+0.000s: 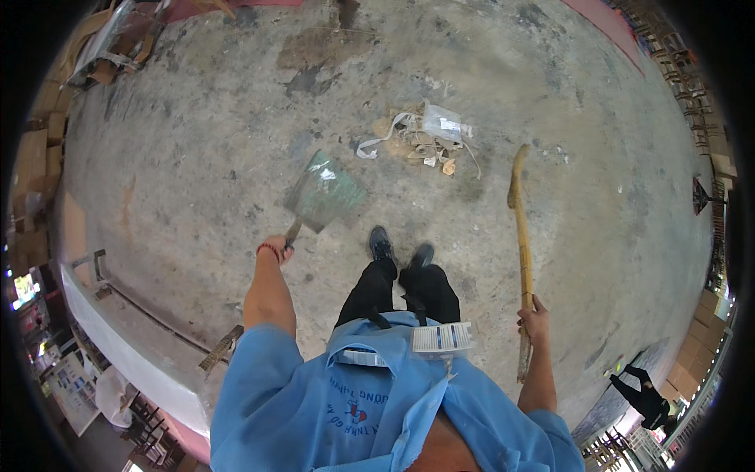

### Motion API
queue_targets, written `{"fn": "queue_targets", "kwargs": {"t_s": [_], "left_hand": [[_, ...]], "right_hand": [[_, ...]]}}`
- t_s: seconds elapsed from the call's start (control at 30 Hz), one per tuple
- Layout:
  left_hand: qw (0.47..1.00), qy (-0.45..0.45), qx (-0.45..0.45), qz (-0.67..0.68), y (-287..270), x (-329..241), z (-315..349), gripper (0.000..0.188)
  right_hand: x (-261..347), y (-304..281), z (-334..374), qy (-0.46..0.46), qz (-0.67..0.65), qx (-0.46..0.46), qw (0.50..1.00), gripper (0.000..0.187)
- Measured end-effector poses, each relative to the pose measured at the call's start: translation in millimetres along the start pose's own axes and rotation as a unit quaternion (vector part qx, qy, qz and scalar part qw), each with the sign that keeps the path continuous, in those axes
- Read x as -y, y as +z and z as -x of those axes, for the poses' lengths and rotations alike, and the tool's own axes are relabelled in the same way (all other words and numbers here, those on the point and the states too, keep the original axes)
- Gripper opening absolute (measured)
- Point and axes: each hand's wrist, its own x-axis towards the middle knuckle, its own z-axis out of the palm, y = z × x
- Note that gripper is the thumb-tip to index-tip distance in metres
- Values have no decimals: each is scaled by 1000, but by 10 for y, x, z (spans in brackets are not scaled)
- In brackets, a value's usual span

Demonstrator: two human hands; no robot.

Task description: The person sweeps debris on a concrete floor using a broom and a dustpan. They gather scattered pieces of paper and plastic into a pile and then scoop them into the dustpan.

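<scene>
Left grip is wrapped tight around the handle of a green dustpan, held out front with the pan tilted over the concrete floor. Right grip is closed on a long wooden stick that runs up and away from it, upper end near the trash. That trash pile, paper scraps, a strap and a plastic bag, sits on the floor just ahead of the shoes, between pan and stick.
</scene>
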Motion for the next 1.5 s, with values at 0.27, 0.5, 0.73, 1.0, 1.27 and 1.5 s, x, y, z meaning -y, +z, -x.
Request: {"fn": "queue_targets", "kwargs": {"t_s": [0.27, 0.5, 0.73, 1.0, 1.27, 1.5], "left_hand": [[991, -77, -70, -84, 580, -1497, 74, 27], [978, -107, -93, -153, 1090, -2416, -105, 20], [963, 13, -98, -252, 2064, -2984, -499, 18], [978, 17, -29, -205, 3680, -3277, -807, 16], [980, 3, 1, -197, 3980, -3328, -895, 13], [988, -2, 20, -150, 3883, -3134, -649, 13]], "right_hand": [[847, -309, -1258, 19, -47, 24, 998, 76], [1467, -421, -1927, 46, -10, 29, 998, 75], [2040, -80, -2267, 45, 15, 70, 996, 74], [2639, 696, -2591, 37, -12, 193, 980, 68], [2762, 1103, -2428, 28, 4, 239, 971, 73], [2747, 1423, -2020, 3, 27, 263, 964, 73]]}}
